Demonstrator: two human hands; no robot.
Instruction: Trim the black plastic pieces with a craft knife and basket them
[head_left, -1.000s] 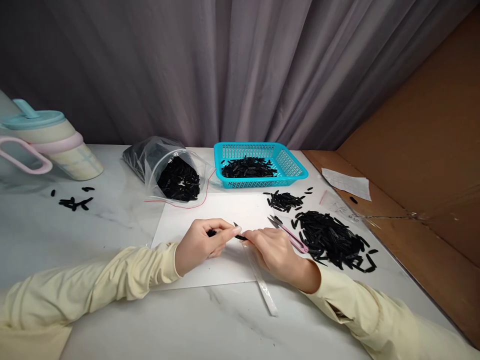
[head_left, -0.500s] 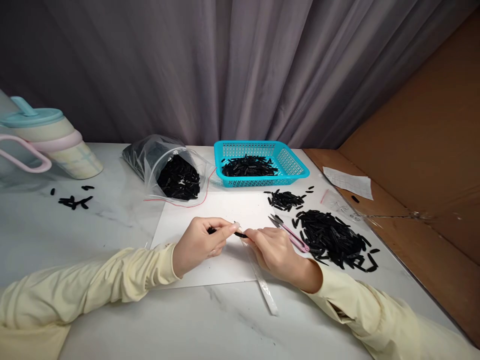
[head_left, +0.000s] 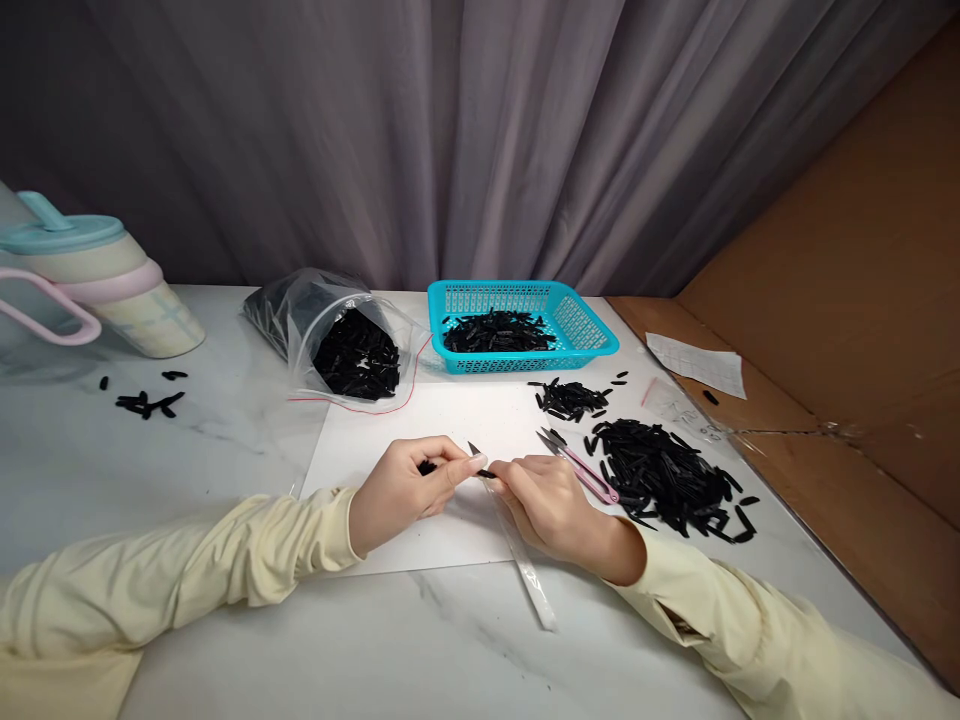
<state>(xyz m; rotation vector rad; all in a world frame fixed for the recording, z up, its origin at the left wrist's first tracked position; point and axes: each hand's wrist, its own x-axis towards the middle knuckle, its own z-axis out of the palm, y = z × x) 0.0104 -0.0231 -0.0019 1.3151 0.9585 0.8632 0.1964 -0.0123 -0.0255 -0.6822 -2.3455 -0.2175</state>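
Observation:
My left hand (head_left: 409, 490) is closed, thumb and finger pinching one end of a slim black piece (head_left: 486, 474). More black pieces (head_left: 426, 467) show inside its curled fingers. Opposite it, my right hand (head_left: 546, 500) pinches the other end, so the fingertips nearly meet above a white sheet (head_left: 457, 540). A dark pointed tip (head_left: 472, 448) shows just beyond the left fingertips; what it belongs to is hidden. Under the hands, a narrow clear-white strip (head_left: 534, 590) slants toward the front. Pink-handled thread snips (head_left: 592, 478) lie just right of my right hand.
A large heap of black pieces (head_left: 667, 480) and a smaller one (head_left: 571, 400) lie right. Behind stand a blue basket (head_left: 525, 363) and an open plastic bag (head_left: 300, 320), both holding black pieces. A tumbler (head_left: 150, 310) stands left; a cardboard wall (head_left: 847, 290) borders the right.
My left hand has shifted slightly to the right, and its thumb now covers more of the black piece. My right hand has barely moved.

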